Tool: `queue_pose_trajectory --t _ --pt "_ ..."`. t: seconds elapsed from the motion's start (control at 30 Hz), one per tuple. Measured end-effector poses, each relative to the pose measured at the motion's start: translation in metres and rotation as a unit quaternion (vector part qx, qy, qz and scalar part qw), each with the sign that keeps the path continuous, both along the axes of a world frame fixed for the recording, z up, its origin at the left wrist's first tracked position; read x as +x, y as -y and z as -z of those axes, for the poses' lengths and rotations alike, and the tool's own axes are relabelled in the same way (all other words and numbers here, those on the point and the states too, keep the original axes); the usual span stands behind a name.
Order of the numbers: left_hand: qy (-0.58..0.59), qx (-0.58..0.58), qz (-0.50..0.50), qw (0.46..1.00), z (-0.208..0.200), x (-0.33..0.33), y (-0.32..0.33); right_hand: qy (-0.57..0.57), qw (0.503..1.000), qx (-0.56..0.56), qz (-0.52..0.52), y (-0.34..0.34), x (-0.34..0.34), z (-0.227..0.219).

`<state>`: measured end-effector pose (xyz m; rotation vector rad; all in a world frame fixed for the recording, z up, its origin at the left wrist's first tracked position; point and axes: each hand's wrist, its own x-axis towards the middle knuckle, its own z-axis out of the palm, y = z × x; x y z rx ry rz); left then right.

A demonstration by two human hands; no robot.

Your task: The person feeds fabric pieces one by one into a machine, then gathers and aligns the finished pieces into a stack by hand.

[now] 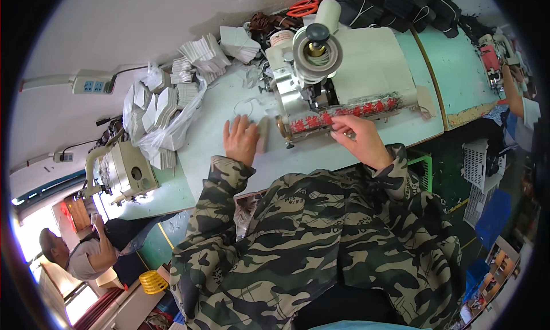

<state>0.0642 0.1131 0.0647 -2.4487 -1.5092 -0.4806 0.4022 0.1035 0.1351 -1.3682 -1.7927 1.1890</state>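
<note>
On the pale green tabletop, my left hand rests palm down with its fingers spread. Just right of its fingertips stands a narrow grey-beige piece; whether the hand touches it I cannot tell. My right hand is at the front edge of a cream bench machine, beside a bar with red marks. Its fingers are half curled, with a gap between thumb and forefinger and nothing visible held there. The machine's steel head and round wheel lie between and beyond my hands.
White folded pieces fill a clear plastic bag at left, with more stacks behind. Orange-handled scissors and black bundles line the back. Another machine stands far left. One person is at left, another's arm at right.
</note>
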Motion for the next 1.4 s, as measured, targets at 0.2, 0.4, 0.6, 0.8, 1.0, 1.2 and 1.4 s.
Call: queue_pose_trajectory --t 0.2,0.4,0.6,0.8,1.0,1.2,1.4 --pt "0.368 -0.612 0.088 0.694 -0.113 0.053 -0.044 -0.088 0.993 -0.077 -0.021 -0.035 -0.003 -0.019" --pt "0.24 -0.568 0.092 0.782 -0.095 0.118 -0.074 -0.13 0.978 -0.163 -0.024 -0.058 -0.009 -0.002" --pt "0.215 -0.582 0.016 0.784 -0.08 0.106 -0.11 0.024 0.999 -0.006 -0.031 -0.089 0.028 -0.023" --pt "0.255 -0.462 0.176 0.831 -0.122 0.163 -0.14 0.199 0.974 0.053 -0.097 -0.123 0.043 -0.037" --pt "-0.057 -0.26 -0.181 0.947 -0.05 0.094 -0.108 0.162 0.949 0.268 -0.029 -0.139 0.11 -0.069" --pt "-0.08 -0.353 -0.114 0.925 0.0 0.056 -0.059 0.228 0.931 0.28 0.05 -0.08 0.12 -0.029" --pt "-0.02 -0.108 0.019 0.994 -0.008 0.054 -0.045 0.021 0.997 0.047 -0.052 -0.037 0.082 -0.016"
